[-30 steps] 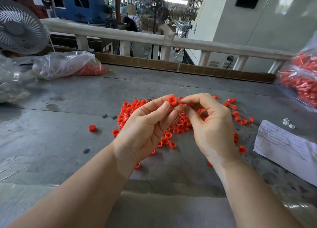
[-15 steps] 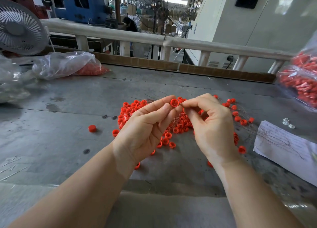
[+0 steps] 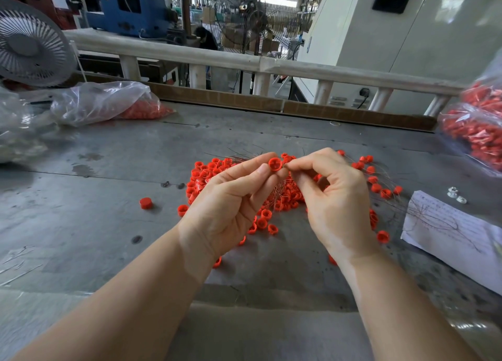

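My left hand [image 3: 231,197] pinches a small red plastic cap [image 3: 275,164] between thumb and fingertips, its open side toward me. My right hand [image 3: 334,200] pinches something very thin, seemingly a wire, right at the cap's right edge [image 3: 286,166]; the wire itself is barely visible. Both hands hover above a pile of several red caps [image 3: 209,173] mixed with thin wires on the grey metal table [image 3: 108,225]. One lone cap [image 3: 146,203] lies to the left of the pile.
A clear bag with red parts [image 3: 108,102] lies at the back left, beside a fan [image 3: 30,45]. Another bag of red parts [image 3: 478,127] sits at the right edge. A white paper sheet [image 3: 451,233] and small white pieces [image 3: 455,195] lie right. A railing [image 3: 244,59] borders the table's far side.
The hands have stayed in nearly the same place. The cap has shifted slightly between the left fingertips, and the right fingertips have closed in on its edge.
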